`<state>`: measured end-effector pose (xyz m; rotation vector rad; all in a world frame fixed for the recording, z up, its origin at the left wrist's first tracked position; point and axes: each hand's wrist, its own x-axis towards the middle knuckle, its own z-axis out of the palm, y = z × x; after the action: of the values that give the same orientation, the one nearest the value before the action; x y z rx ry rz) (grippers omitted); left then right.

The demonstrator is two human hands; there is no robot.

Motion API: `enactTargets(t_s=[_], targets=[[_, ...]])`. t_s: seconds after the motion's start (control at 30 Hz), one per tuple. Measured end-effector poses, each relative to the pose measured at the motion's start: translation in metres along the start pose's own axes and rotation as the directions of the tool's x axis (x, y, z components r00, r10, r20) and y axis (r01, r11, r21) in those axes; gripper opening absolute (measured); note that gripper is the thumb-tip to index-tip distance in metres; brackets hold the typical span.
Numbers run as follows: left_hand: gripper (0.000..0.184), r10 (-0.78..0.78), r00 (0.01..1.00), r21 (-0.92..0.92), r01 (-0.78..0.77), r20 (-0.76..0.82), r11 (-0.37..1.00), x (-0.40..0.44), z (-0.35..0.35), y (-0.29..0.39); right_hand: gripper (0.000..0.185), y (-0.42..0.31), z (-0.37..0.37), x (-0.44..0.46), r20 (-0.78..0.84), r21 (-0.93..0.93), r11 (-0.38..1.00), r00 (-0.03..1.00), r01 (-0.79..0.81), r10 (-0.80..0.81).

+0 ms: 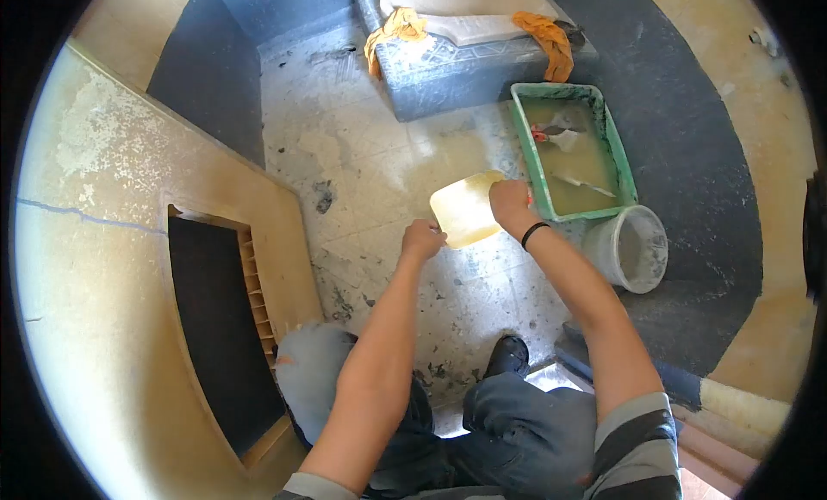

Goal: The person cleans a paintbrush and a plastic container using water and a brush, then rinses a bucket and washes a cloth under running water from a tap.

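Observation:
A flat, pale yellow plate (465, 211) with rounded corners, shining in the light, is held out over the floor in front of me. My left hand (423, 240) has its fingers closed on the plate's lower left corner. At the plate's right side, my right hand (512, 205) is closed in a fist. A small bit of red shows beside that fist, too little of it to name. Just beyond my right hand stands a green tub (541, 174) of murky water. Inside it lie a red-handled tool (551, 136) and a pale flat blade (586, 186).
A white plastic bucket (605, 248) stands against the tub, near my right forearm. At the back, orange cloths (544, 42) drape over a dark ledge (457, 69). A wooden door panel (276, 233) with a dark opening bounds the left side. The floor (362, 181) is stained.

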<state>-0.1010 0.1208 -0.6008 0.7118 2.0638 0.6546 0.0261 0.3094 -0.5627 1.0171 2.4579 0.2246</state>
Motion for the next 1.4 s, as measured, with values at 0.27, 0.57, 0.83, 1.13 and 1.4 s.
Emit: enactTargets(t_s=[0.27, 0.57, 0.83, 1.13, 1.4], targets=[[0.030, 0.044, 0.997, 0.043, -0.042, -0.057, 0.998, -0.006, 0.004, -0.002, 0.017, -0.065, 0.004, -0.020, 0.001, -0.172, 0.968, 0.983, 0.181, -0.183], [0.032, 0.064, 0.997, 0.080, -0.060, -0.045, 0.995, -0.008, 0.006, -0.001, 0.021, -0.002, -0.012, -0.008, -0.297, 0.401, 0.796, 0.886, 0.453, -0.355], [0.032, 0.040, 0.999, 0.070, -0.040, 0.007, 0.997, -0.007, -0.001, -0.007, 0.020, 0.005, -0.003, 0.000, -0.028, 0.442, 0.875, 0.978, 0.197, -0.206], [0.031, 0.016, 0.999, 0.075, -0.020, 0.051, 0.997, -0.001, -0.005, -0.010, 0.020, -0.035, 0.002, 0.018, 0.085, 0.116, 0.992, 0.995, 0.046, -0.056], [0.031, 0.014, 0.997, 0.075, -0.020, 0.072, 0.997, 0.005, -0.010, -0.012, 0.020, -0.054, 0.002, 0.013, 0.151, 0.116, 0.991, 0.985, 0.066, -0.083]])
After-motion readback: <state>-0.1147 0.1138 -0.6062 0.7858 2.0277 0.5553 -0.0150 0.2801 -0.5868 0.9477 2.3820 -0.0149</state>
